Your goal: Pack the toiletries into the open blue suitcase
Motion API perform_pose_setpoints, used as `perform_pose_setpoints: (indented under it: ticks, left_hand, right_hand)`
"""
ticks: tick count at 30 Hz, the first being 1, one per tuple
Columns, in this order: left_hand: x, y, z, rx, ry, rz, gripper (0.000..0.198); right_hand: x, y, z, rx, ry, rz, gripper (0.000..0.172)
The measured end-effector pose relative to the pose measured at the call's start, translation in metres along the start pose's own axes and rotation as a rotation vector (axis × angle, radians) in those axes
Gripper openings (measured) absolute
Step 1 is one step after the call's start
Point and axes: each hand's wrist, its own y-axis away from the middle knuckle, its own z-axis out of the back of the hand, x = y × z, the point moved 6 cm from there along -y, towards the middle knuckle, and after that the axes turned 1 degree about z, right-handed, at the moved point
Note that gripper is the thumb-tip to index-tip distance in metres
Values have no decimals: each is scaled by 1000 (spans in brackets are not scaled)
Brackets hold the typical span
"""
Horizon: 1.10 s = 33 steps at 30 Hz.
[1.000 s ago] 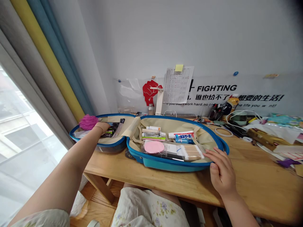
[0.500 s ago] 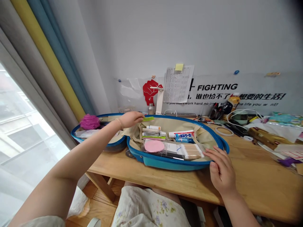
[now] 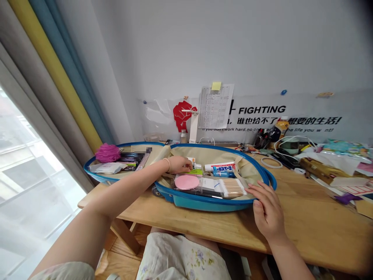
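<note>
A small blue suitcase with a beige lining lies opened out. Reaching into its right half, my left hand is closed, fingertips at a flat light-green packet. Part of that packet is hidden under the hand. Close by are a pink oval sponge, a pack of cotton swabs, a toothpaste tube and a blue tube. My right hand is open, its spread fingers resting on the front right rim near the swabs.
In the suitcase's left half are a purple bath puff, a white packet and dark slim items. A white lamp and a small bottle stand behind. Cables, a roll of tape and an orange bottle crowd the table's right side.
My left hand has moved right and down into the right half of the suitcase, bringing the green packet with it. My right hand stays at the rim. The view has shifted slightly.
</note>
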Motion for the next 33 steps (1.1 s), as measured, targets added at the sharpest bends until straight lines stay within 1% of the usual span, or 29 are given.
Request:
perform_pose_setpoints:
  ticks: [2, 4, 6, 8, 10, 11, 13, 16, 18, 20, 23, 28, 30, 33]
  left_hand:
    - [11, 5, 12, -58, 6, 45, 23]
    - [32, 14, 30, -133, 6, 119, 27]
    - [62, 32, 49, -214, -8, 231, 31]
    - [98, 57, 65, -286, -36, 374, 37]
    - [134, 87, 72, -326, -68, 526, 43]
    - [150, 102, 71, -324, -82, 597, 45]
    - [178, 129, 60, -273, -101, 712, 46]
    - [205, 158, 30, -123, -121, 815, 40]
    - [216, 171, 10, -24, -135, 850, 35]
    - [223, 179, -5, 53, -152, 871, 30]
    - [231, 185, -18, 131, -178, 887, 27]
    - [237, 187, -25, 213, -205, 896, 33]
    - [237, 187, -25, 218, -206, 894, 33]
    - [235, 186, -22, 186, -203, 880, 27]
  right_hand:
    - [0, 0, 1, -7, -4, 0, 29]
    - [1, -1, 1, 0, -4, 6, 29]
    - [2, -2, 1, 9, 3, 13, 29]
    - [2, -2, 1, 14, 14, 18, 29]
    - [2, -2, 1, 17, 21, 20, 29]
    - [2, -2, 0, 17, 21, 19, 29]
    - [2, -2, 0, 10, 15, 17, 28]
    - [1, -1, 0, 5, 15, 15, 28]
    - [1, -1, 0, 14, 21, 14, 28]
    - [1, -1, 0, 15, 22, 14, 28]
    - [1, -1, 1, 10, 23, 16, 29]
    - [1, -1, 0, 2, 31, 11, 28]
    - [0, 0, 0, 3, 28, 8, 28]
    - [0, 0, -1, 8, 26, -7, 28]
